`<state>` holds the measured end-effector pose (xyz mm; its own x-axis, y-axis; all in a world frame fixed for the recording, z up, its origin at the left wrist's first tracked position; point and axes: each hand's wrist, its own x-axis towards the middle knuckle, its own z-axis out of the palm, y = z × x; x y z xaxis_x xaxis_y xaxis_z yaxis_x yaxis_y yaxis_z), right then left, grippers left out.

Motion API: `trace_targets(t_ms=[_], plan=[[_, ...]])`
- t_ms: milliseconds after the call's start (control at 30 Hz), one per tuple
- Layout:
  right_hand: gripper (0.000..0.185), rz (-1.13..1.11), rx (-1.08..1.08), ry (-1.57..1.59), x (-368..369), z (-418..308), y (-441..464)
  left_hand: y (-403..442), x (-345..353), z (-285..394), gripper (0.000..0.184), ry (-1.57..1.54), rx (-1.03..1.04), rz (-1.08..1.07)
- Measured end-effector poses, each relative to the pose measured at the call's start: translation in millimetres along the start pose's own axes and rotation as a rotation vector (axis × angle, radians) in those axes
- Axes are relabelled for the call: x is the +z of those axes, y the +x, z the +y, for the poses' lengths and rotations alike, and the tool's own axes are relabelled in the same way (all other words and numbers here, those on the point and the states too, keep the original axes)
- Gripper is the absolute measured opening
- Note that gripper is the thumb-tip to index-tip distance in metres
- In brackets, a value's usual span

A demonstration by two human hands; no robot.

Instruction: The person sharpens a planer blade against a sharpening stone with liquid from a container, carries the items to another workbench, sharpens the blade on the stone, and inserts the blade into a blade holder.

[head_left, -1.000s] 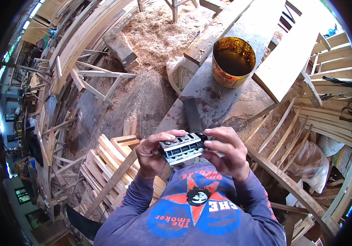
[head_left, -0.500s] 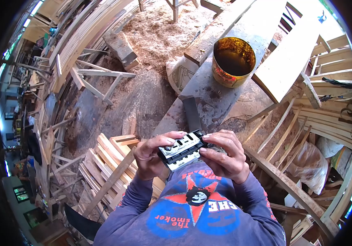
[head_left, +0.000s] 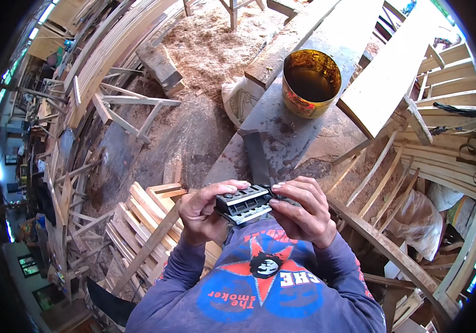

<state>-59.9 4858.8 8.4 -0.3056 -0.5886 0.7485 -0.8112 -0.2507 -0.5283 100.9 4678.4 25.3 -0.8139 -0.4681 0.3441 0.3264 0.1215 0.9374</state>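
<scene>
Your left hand [head_left: 198, 214]: clasps left end of boxy black-and-silver slotted tool [head_left: 243, 203]. Right hand [head_left: 308, 212]: fingertips pinch right end. Tool: between hands. Dark flat strip [head_left: 255, 154]: just beyond grip. Round amber can [head_left: 303, 107]: farther beyond, on grey wooden plank [head_left: 283, 133]. Done: two-handed hold; remaining: cannot tell.

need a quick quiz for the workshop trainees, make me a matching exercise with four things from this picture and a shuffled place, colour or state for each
1. slotted device
2. open can
3. plastic bag
4. shirt

A. purple, with printing
B. standing on the grey plank
C. see-through, at the picture's right
D. between the left hand and right hand

Pairs: 1-D, 2-B, 3-C, 4-A
</scene>
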Motion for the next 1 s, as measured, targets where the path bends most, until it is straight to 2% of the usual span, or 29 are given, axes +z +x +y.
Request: trace_targets(t_ms=[433, 833, 1000], plan=[[0.035, 0.01, 0.049, 0.065, -2, 2, 0, 2, -1, -4, 0.035, -0.009, -0.018, -0.013], [0.03, -0.016, 0.044, 0.104, 5, -6, 12, -1, -3, 5, 0.039, 0.162, -0.032, 0.006], [0.024, -0.028, 0.044, 0.109, 8, -8, 15, -2, -10, 11, 0.037, 0.281, -0.005, -0.085]])
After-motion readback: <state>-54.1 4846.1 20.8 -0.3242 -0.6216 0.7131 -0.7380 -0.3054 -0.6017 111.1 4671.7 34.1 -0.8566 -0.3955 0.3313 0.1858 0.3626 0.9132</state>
